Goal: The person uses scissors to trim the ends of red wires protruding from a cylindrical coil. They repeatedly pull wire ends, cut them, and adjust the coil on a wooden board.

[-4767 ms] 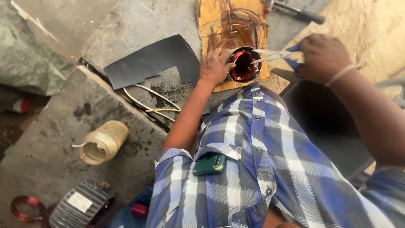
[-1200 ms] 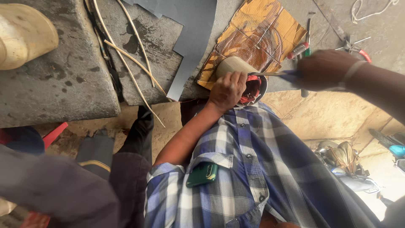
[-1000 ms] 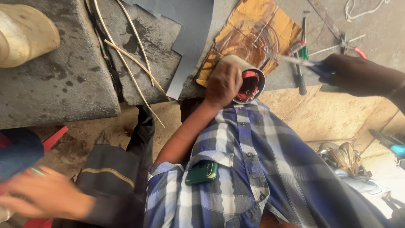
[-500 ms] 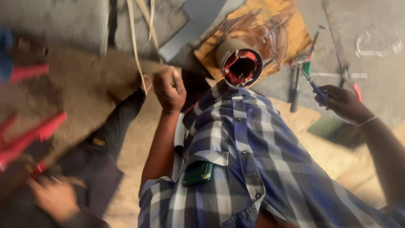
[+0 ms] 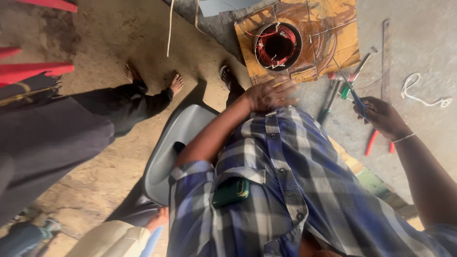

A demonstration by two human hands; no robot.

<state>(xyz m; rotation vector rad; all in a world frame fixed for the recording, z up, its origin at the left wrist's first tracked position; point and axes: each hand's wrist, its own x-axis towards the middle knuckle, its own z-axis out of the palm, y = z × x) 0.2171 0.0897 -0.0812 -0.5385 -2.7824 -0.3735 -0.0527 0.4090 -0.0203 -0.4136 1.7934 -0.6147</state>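
Motor stator [image 5: 277, 46], ringed with red-brown winding wire, sitting upright on a worn yellow board [image 5: 333, 28] near the far edge of the grey concrete worktop [image 5: 419, 52], bore facing up. Left hand [image 5: 269, 94] hovering blurred just short of the board's near edge, fingers loosely spread, gripping nothing, not touching the stator. Right hand [image 5: 383, 116] closing around blue-handled pliers [image 5: 354, 95], tips pointing toward the board's right corner, a thin band showing at the wrist. Lying loose on the worktop between board and right hand: a green-handled tool [image 5: 352, 76], a dark-handled tool [image 5: 328, 102], red-handled pliers [image 5: 376, 140] partly hidden under the right hand. Stretching along the worktop farther right, a long metal ruler [image 5: 385, 57]; beyond it, a curl of white cord [image 5: 421, 93]. Sticking out of the checked blue shirt's pocket, a green phone [image 5: 231, 192]. Standing on the dirt floor off the worktop's left edge, another person in dark clothing, bare feet [image 5: 152, 78] showing, beside a grey plastic chair seat [image 5: 176, 143].
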